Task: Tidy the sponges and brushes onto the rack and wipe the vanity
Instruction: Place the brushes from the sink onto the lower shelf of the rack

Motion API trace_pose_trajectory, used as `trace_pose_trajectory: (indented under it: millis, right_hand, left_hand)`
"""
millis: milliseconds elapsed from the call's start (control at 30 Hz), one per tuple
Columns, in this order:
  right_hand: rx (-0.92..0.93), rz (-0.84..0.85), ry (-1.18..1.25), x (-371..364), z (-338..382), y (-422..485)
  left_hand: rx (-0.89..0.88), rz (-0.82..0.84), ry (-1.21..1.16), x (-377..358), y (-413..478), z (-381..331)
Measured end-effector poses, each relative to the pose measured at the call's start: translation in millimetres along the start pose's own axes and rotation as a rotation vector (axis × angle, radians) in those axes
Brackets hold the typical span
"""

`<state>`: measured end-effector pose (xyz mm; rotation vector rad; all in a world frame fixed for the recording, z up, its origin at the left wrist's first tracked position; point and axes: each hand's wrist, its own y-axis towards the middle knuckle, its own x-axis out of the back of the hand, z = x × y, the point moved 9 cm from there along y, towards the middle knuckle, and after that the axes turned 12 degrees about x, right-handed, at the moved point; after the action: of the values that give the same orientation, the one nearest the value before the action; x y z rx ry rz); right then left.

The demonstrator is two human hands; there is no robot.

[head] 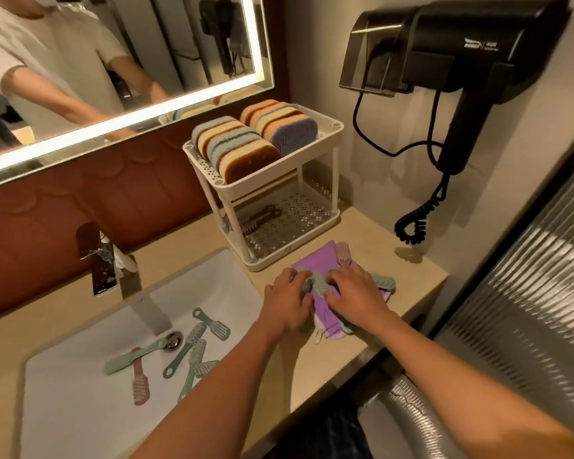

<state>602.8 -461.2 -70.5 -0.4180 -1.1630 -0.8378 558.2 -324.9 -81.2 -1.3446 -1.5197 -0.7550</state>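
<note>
Left grip (pixel 289 299) and right grip (pixel 355 289) both clasp one green brush (pixel 319 285) (on purple cloth (pixel 315 260)).

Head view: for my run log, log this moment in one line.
left hand, right hand hold green brush on purple cloth | sponges: rack top | sink: brushes

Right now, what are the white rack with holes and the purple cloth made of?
The white perforated two-tier rack looks like matte moulded plastic: even holes, rounded rims. The purple cloth seems soft fabric, maybe microfibre: it folds and bunches limply.
</note>
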Motion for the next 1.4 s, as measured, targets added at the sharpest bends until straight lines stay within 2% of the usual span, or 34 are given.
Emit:
trace_pose_trajectory:
  millis: [200, 333, 400, 533, 700, 867, 1000, 1133, 1200, 1300, 1400]
  right_hand:
    - [-0.006, -0.006, -0.177, -4, 7, 0]
    - [-0.037, -0.021, -0.164, -5, 8, 4]
    - [-0.044, -0.03, -0.151, -5, 8, 3]
    - [-0.044, -0.05, -0.11, -3, 8, 1]
    - [-0.062, -0.039, -0.058, -2, 8, -2]
    - [-0.11, -0.024, -0.024, 2, 9, 2]
    - [-0.112, -0.01, 0.038, 2, 21, 10]
    - [-0.084, -0.007, 0.056, 4, 34, 20]
    - [-0.067, -0.003, 0.062, 5, 39, 28]
    - [-0.05, -0.019, 0.079, 9, 45, 42]
    - [-0.027, -0.012, -0.008, 8, 53, 58]
  left_hand:
    - [-0.004, 0.095, -0.032, -8, 4, -8]
    - [-0.157, 0.114, -0.034, -1, 13, -13]
    - [-0.163, 0.136, -0.081, 3, 16, -12]
    - [-0.148, 0.079, -0.044, 13, 14, -12]
    - [-0.111, 0.023, 0.232, 12, 14, -8]
    - [-0.132, -0.048, 0.341, 23, 8, 0]
    - [-0.108, -0.084, 0.343, 36, -2, 19]
    - [-0.068, -0.073, 0.238, 49, -10, 39]
    - [-0.056, -0.12, 0.273, 60, -14, 51]
    - [0.026, -0.225, 0.294, 84, -16, 76]
    - [0.131, -0.261, 0.275, 102, -18, 104]
